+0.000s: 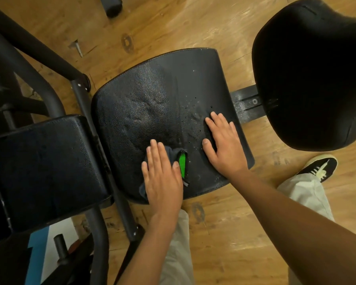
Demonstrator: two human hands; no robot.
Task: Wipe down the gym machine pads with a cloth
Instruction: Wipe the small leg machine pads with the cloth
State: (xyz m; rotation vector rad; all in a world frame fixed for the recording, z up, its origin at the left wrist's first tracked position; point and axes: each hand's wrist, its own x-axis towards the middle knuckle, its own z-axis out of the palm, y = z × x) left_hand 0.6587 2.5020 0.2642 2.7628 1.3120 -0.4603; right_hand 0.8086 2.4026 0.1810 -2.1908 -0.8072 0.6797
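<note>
A black textured seat pad (152, 95) fills the middle of the head view, with droplets on its right part. My left hand (162, 173) presses flat, fingers straight, on a dark cloth with a green patch (182, 163) near the pad's front edge. My right hand (222, 140) lies flat on the pad's right side, fingers spread, holding nothing. A second black pad (43, 167) adjoins on the left. A third, rounded black pad (312, 75) sits at the right.
Black metal frame tubes (39, 50) run along the left side. A metal bracket (245, 103) links the seat pad to the rounded pad. The floor is wood (234, 233). My foot in a black shoe (319, 167) stands at right.
</note>
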